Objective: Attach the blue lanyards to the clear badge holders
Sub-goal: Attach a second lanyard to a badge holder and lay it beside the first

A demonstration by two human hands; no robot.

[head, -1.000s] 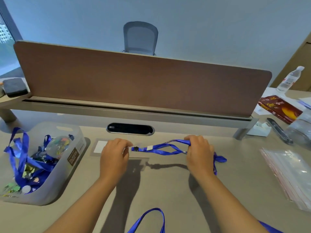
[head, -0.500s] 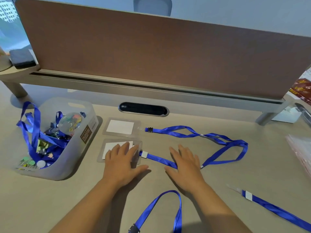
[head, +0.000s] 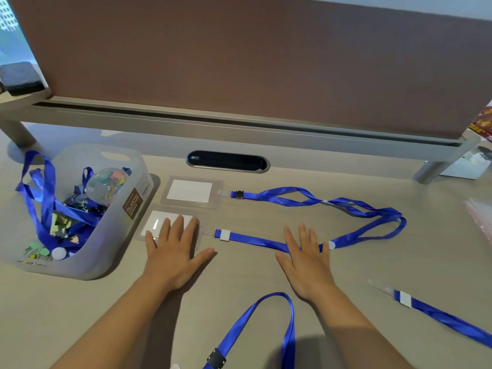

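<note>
Two clear badge holders lie on the desk, each with a blue lanyard clipped to its right end. The far holder (head: 190, 191) joins a looping lanyard (head: 306, 198). The near holder (head: 157, 225) lies partly under the fingers of my left hand (head: 174, 249), which rests flat and open. Its lanyard (head: 253, 239) runs right and passes under my right hand (head: 306, 258), also flat with fingers spread. Two loose blue lanyards lie closer to me, one (head: 255, 328) at the bottom middle and another (head: 442, 318) at the right.
A translucent plastic bin (head: 111, 243) at the left holds more blue lanyards and small clips. A brown divider panel (head: 253, 57) on a grey rail closes the back. A cable grommet (head: 227, 162) sits in the desk. Clear plastic bags (head: 482, 219) lie at the right edge.
One second ago both hands held a lanyard and holder above the desk. They have since laid it down below the first one and now rest flat on it.
</note>
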